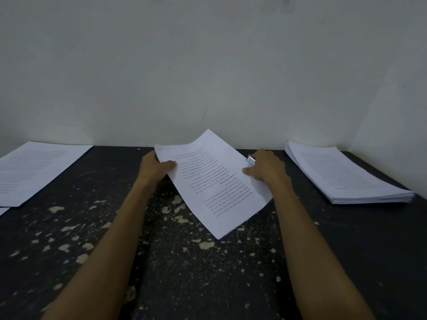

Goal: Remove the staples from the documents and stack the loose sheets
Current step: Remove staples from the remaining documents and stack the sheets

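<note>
A printed document (215,181) is pinched between left hand (154,168) and right hand (265,168); a metal tool (250,159) is held in the latter.

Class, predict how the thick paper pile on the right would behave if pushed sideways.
The pile would probably shear rather than move whole, since its edges already fan out. Being many sheets thick, it likely feels heavy and drags on the scuffed table.

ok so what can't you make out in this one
Head view only:
Print on the held document: too small and blurred to read.
Any staple in it: too small, or under the left hand.
The silvery object: mostly hidden in the right hand, kind unclear.
The left sheets: cut off by the frame's left edge.
The right stack: sheet count too fine to tell.
</note>
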